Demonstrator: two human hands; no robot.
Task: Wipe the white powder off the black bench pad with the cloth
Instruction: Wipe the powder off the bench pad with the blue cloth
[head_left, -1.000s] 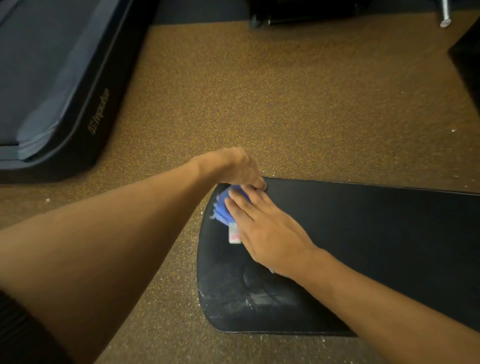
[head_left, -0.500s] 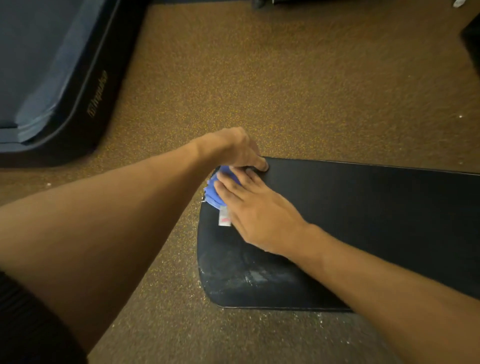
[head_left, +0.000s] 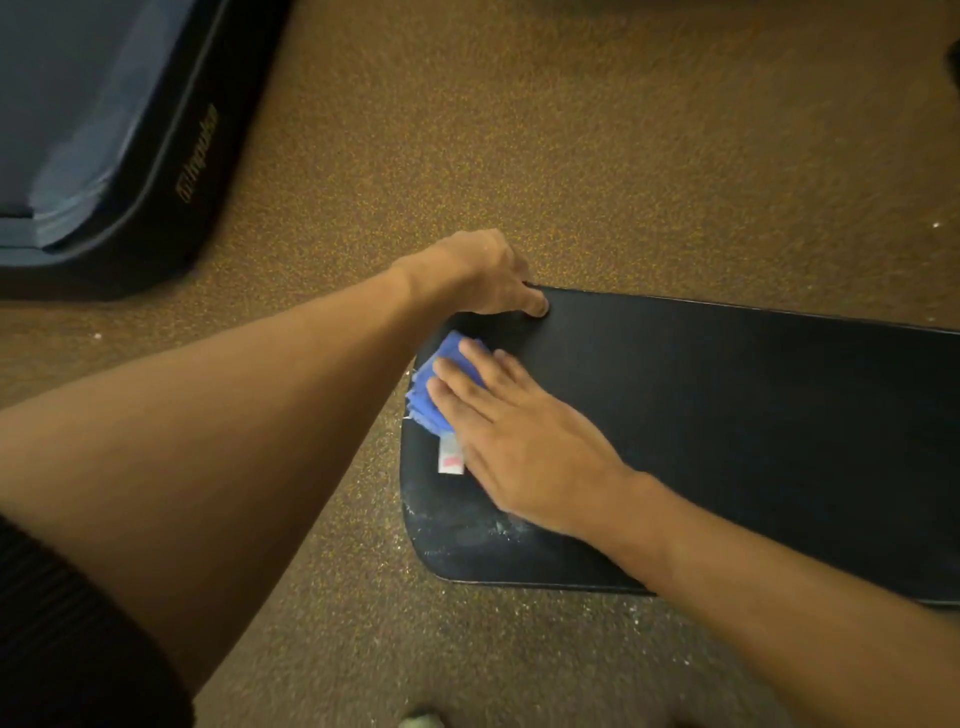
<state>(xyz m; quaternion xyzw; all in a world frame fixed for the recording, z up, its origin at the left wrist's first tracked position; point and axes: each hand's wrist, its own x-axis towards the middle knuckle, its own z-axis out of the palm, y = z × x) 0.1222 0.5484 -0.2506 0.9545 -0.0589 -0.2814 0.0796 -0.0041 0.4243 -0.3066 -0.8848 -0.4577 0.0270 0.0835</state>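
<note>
The black bench pad (head_left: 727, 426) lies across the right half of the view above the speckled floor. My left hand (head_left: 478, 275) grips its far left corner, thumb on top. My right hand (head_left: 514, 436) lies flat with straight fingers on a folded blue cloth (head_left: 434, 389) near the pad's left edge; a white tag (head_left: 451, 458) sticks out below the cloth. White powder (head_left: 467, 525) smears the pad's near left corner, beside my right wrist.
A dark treadmill base (head_left: 171, 171) with a gold logo fills the upper left. Brown speckled rubber floor (head_left: 571, 156) spreads behind the pad. Powder specks dot the floor (head_left: 519, 613) under the pad's near edge.
My right hand has slid the blue cloth away from my left hand, toward me along the pad's left edge. My left hand keeps its hold on the far corner.
</note>
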